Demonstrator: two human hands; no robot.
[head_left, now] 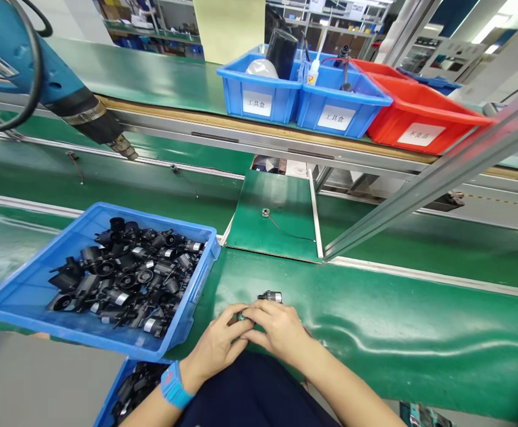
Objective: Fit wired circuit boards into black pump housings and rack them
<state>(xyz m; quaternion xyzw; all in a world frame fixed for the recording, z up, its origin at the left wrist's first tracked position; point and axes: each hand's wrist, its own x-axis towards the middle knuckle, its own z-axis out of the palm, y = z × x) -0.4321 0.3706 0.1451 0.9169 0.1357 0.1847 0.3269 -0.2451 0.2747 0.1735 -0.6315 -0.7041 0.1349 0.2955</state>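
My left hand (pixel 221 337) and my right hand (pixel 279 329) meet over the near edge of the green bench. Between their fingertips they pinch a small round greenish part (pixel 242 316), mostly covered by the fingers. A bit of red wire shows beside my right wrist. Just beyond the fingers lies a black cylindrical motor-like part (pixel 270 296) with a pale label, touched by neither hand. On a green board (pixel 285 193) farther away rests a small round circuit board (pixel 265 212) with a thin wire trailing right.
A blue tray (pixel 94 341) heaped with black parts (pixel 127 276) stands at left, with another blue bin below. A blue power tool (pixel 63 83) hangs upper left. Blue boxes (pixel 259 95) and a red box (pixel 428 112) line the shelf. A metal post (pixel 419 184) slants at right.
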